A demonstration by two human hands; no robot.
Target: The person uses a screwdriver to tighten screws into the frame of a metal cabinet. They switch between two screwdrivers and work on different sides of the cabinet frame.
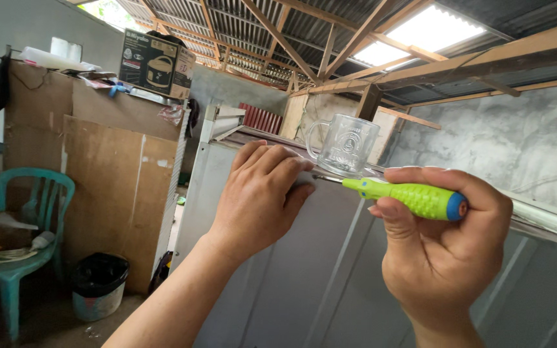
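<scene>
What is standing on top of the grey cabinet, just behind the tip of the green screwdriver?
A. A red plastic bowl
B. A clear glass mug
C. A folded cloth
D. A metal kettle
B: a clear glass mug with a handle stands on the top edge of the grey cabinet, right behind the tip of the green screwdriver held in the right hand.
</scene>
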